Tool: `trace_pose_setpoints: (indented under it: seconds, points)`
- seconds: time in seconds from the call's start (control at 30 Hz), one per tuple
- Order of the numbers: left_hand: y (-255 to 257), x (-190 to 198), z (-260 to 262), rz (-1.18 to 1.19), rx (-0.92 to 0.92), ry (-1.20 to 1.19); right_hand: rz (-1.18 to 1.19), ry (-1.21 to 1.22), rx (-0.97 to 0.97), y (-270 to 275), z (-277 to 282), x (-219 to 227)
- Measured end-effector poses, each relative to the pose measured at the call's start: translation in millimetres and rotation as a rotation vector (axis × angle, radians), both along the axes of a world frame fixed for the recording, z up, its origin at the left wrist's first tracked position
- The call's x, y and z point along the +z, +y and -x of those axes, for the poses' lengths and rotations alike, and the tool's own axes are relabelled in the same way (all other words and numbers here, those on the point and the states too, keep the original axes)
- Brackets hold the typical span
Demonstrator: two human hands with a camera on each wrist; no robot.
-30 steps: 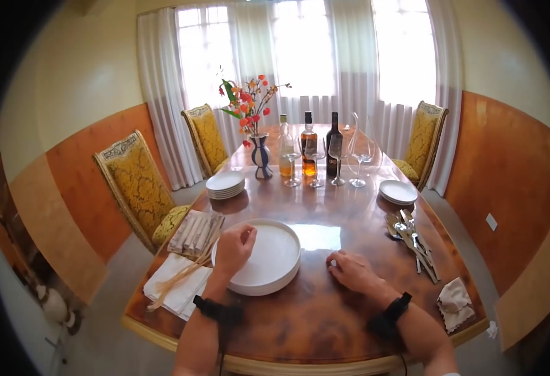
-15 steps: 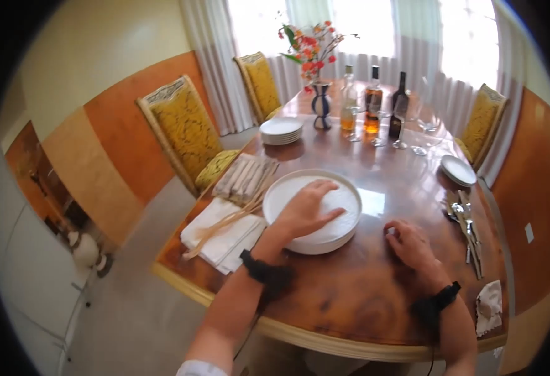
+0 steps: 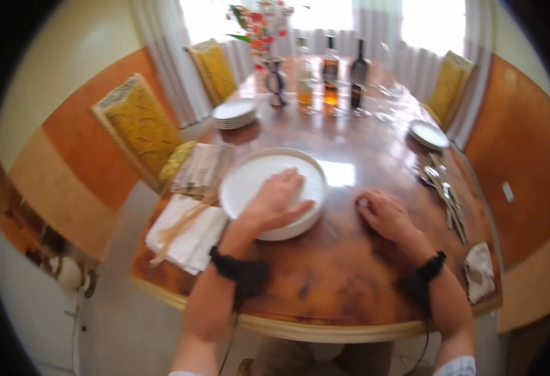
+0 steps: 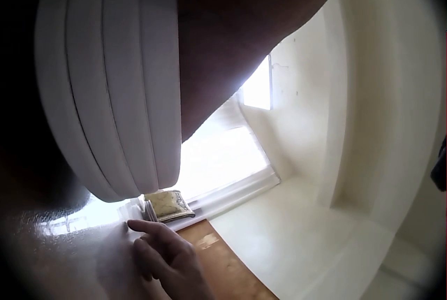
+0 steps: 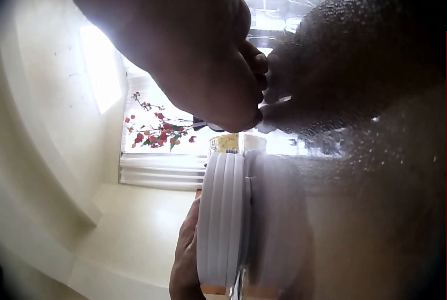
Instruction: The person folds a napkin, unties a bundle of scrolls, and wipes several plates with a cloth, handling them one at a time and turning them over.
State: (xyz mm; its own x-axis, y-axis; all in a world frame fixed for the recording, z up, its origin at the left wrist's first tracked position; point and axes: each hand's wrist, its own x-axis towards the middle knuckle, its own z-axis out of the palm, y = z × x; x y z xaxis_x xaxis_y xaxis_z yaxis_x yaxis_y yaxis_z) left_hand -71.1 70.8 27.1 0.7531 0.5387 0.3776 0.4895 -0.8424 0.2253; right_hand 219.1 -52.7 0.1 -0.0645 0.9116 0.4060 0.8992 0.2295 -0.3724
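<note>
Near the table's (image 3: 331, 276) front edge, a stack of large white plates (image 3: 245, 183) sits beside folded white napkins (image 3: 193, 235). The person's left hand (image 3: 277, 202) is open over the top plate, fingers extended and thumb apart, gripping nothing. To the stack's right, the right hand (image 3: 387, 216) hangs loosely curled at the tabletop, holding nothing visible.

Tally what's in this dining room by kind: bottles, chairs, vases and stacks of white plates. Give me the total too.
Bottles: 3
Chairs: 3
Vases: 1
Stacks of white plates: 3
Total: 10
</note>
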Motion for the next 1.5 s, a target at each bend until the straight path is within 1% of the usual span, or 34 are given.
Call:
trace_pose_setpoints:
  seconds: [0.03, 0.07, 0.2, 0.4, 0.57, 1.0, 1.2, 1.33, 1.5]
  points:
    - [-1.0, 1.5, -0.7, -0.023, 0.001, 0.002, 0.031, -0.006, -0.015, -1.0, 0.5, 1.0]
    - [-7.5, 8.5, -1.1, 0.012, 0.022, 0.007, 0.032, -0.012, -0.010, 0.6, -1.5, -0.5]
    - [-4.8, 7.3, -1.4, 0.059, 0.035, -0.003, 0.060, 0.010, 0.011, -1.3, -0.8, 5.3]
    - [-6.2, 7.3, -0.9, 0.081, 0.041, 0.013, 0.055, -0.002, 0.025, -1.0, -1.9, 4.0]
    - [-6.4, 9.2, -2.0, 0.080, 0.046, 0.024, -0.003, -0.001, 0.044, 2.3, -6.1, -5.7]
    - [-4.7, 7.2, -0.3, 0.094, 0.030, -0.004, -0.023, -0.015, 0.049, 3.7, -5.6, -6.8]
    - [-6.4, 9.7, -0.6, 0.090, 0.019, -0.009, 0.011, -0.002, 0.039, 0.6, -3.6, -0.3]
    - [-7.0, 8.4, -0.5, 0.077, 0.029, -0.011, 0.094, 0.018, 0.012, -0.6, -0.3, 6.8]
    - [-7.1, 6.0, 0.3, 0.064, 0.020, -0.032, 0.074, 0.026, -0.004, -1.5, 0.9, 6.0]
